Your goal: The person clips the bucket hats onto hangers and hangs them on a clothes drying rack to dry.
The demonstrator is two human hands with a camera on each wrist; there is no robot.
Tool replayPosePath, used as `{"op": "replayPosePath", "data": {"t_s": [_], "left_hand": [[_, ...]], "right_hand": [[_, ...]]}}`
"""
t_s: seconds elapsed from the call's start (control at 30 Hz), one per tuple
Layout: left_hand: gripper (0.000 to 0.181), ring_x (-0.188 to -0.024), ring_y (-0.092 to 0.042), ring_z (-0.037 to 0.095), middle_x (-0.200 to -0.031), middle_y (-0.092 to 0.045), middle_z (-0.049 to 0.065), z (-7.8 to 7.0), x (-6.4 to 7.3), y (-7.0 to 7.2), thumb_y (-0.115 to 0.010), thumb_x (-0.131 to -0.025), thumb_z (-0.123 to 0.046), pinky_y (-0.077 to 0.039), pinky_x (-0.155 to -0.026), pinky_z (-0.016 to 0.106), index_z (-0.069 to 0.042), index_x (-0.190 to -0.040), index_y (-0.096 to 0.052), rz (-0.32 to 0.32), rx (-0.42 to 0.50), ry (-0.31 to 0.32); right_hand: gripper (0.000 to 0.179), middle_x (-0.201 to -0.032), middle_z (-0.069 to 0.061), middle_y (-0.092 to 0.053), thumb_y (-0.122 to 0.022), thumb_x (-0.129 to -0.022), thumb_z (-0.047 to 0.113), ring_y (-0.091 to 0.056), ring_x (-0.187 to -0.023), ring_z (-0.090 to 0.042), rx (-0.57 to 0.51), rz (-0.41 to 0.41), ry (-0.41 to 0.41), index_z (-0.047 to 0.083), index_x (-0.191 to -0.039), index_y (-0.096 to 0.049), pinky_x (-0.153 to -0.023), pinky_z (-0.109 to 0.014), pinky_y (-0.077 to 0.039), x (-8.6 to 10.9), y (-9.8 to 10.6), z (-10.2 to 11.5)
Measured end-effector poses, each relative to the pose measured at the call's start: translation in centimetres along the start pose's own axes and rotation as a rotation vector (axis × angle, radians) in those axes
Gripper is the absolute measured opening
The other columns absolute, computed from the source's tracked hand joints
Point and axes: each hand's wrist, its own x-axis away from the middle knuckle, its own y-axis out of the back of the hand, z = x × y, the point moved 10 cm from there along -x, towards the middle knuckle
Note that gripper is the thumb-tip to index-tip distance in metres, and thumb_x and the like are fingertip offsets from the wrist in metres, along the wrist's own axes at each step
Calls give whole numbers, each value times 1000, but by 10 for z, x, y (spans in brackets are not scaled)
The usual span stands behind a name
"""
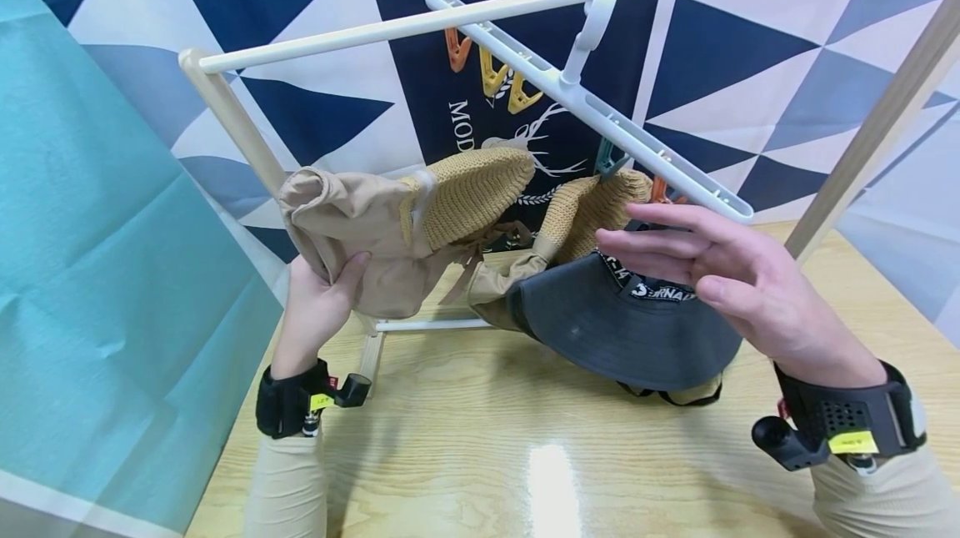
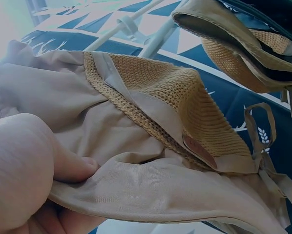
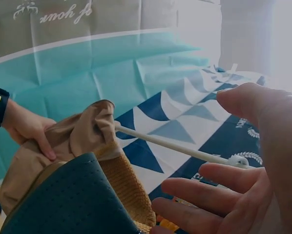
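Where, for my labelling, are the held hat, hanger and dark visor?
Held hat [image 1: 390,238]: head view, on its beige cloth.
Hanger [image 1: 592,108]: head view, on its bar.
Dark visor [image 1: 622,325]: head view, on its brim.

Hanger [image 1: 615,126] and dark brim [image 1: 600,329] crowding right hand [image 1: 757,288], passage low over near tabletop [image 1: 450,429]

glare-spotted wooden table [image 1: 442,429], triangle-patterned cloth [image 1: 750,96] behind, teal cloth [image 1: 112,271] at left

Head view: forward, down across tabletop [image 1: 442,421]. Left wrist view: close on straw sun hat [image 2: 136,129]. Right wrist view: leftward, same hat farther off.
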Motion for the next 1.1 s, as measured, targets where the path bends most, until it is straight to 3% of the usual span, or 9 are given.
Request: {"op": "replayPosePath", "data": {"t_s": [0.2,0.37,0.5,0.57,0.63,0.77,0.9,1.1], "left_hand": [[32,-107,-65,-8,-129,-71,31,-4,0,-2,-66,-109,1,-50,-99,15,9,-140,-64,-1,3,-35],[28,-104,-65,-10,-128,-72,32,-4,-2,1,-67,-108,1,-51,-97,15,10,-134,-65,-17,-2,-46],[30,-106,-65,-12,-132,-72,30,-1,-2,1,-67,-109,-2,-51,-100,16,8,-137,-65,-10,-3,-16],[31,-107,-65,-12,-134,-72,29,0,-1,1,-67,-109,-2,-51,-100,16,8,-139,-64,-5,-4,-5],[32,-108,-65,-12,-135,-72,29,1,-1,1,-67,-110,-2,-51,-100,15,8,-140,-64,-3,-1,-2],[32,-108,-65,-11,-135,-72,29,1,0,1,-67,-109,-1,-51,-100,15,8,-140,-64,-5,3,-10],[35,-111,-65,-12,-138,-72,28,3,-1,1,-67,-110,-2,-51,-103,17,6,-144,-64,0,1,-2],[35,-111,-64,-10,-139,-72,27,5,-1,-1,-67,-110,-4,-50,-104,19,4,-144,-64,7,-4,20]], "right_hand": [[53,-164,-22,-63,-54,-115,4,-67,-151,-26,-14,0,124,-14,-164,-42,-125,-28,-53,2,0,26],[48,-155,-25,-69,-60,-109,-5,-70,-146,-29,-77,-29,226,-18,-154,-51,-121,-29,-57,16,17,58],[43,-148,-28,-73,-65,-102,-9,-73,-142,-34,-184,-106,342,-19,-144,-57,-112,-31,-62,23,38,73],[40,-142,-32,-75,-67,-98,-11,-74,-139,-39,-236,-171,420,-22,-137,-59,-108,-35,-65,26,50,76],[39,-138,-33,-76,-65,-95,-15,-75,-137,-41,-250,-244,448,-23,-133,-59,-107,-36,-66,28,61,77],[40,-136,-35,-76,-62,-92,-22,-76,-136,-41,-245,-342,435,-25,-131,-58,-112,-39,-64,30,74,74],[45,-140,-32,-76,-66,-93,-25,-74,-140,-37,-171,-398,380,-25,-137,-57,-118,-36,-60,31,80,72],[59,-153,-21,-73,-60,-95,-31,-70,-146,-23,107,-494,139,-20,-153,-52,-115,-23,-59,37,88,57]]}}
